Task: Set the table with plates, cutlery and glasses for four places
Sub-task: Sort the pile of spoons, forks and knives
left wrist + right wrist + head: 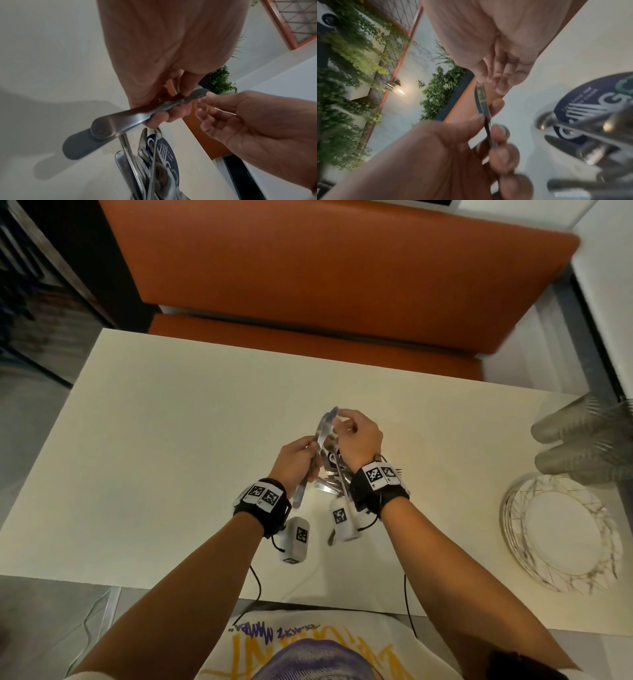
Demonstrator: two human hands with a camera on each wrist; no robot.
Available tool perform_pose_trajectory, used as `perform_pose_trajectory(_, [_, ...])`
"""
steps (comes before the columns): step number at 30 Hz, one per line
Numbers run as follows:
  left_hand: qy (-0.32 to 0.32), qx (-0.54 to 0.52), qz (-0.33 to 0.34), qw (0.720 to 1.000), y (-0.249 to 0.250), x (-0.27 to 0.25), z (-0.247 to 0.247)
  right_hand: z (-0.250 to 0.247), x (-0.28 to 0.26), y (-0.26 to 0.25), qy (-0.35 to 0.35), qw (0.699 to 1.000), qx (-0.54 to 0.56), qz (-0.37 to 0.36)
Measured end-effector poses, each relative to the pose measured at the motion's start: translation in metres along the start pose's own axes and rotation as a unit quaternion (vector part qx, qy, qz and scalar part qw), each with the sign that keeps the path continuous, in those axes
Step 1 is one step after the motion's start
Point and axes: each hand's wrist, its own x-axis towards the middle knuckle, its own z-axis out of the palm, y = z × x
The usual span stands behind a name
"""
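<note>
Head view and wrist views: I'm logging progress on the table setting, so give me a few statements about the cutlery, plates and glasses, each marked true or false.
1. The left hand grips cutlery pieces above the table. True.
2. The right hand rests flat on the table. False: it is raised, its fingers pinching the tip of a held piece.
3. The plates are laid out at four places. False: they sit stacked near the table's right edge.
4. The glasses lie at the right edge, beyond the plates. True.
5. More cutlery lies heaped on the table under the hands. True.
</note>
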Motion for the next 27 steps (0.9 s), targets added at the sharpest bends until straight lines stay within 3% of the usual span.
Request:
perform_pose_trajectory(6, [-0.033, -0.030, -0.026, 0.999, 0.006, -0.005, 0.002, -0.004, 0.007, -0.002, -0.024, 0.999, -0.008, -0.024])
perform_pose_trajectory(13, [-0.024, -0.061, -0.040, 0.997, 0.005, -0.002, 0.004, 0.000, 0.002, 0.002, -0.028, 1.000, 0.012, -0.008])
perform_pose_trajectory(22, [-0.038, -0.048, -0.019, 0.998, 0.002, -0.003, 0.003, -0.012, 0.013, -0.005, -0.091, 0.991, 0.092, 0.026])
perform_pose_trajectory(27, [-0.009, -0.002, -0.015, 1.000, -0.011, -0.002, -0.004, -0.012, 0.024, -0.011, -0.089, 0.987, 0.127, 0.034])
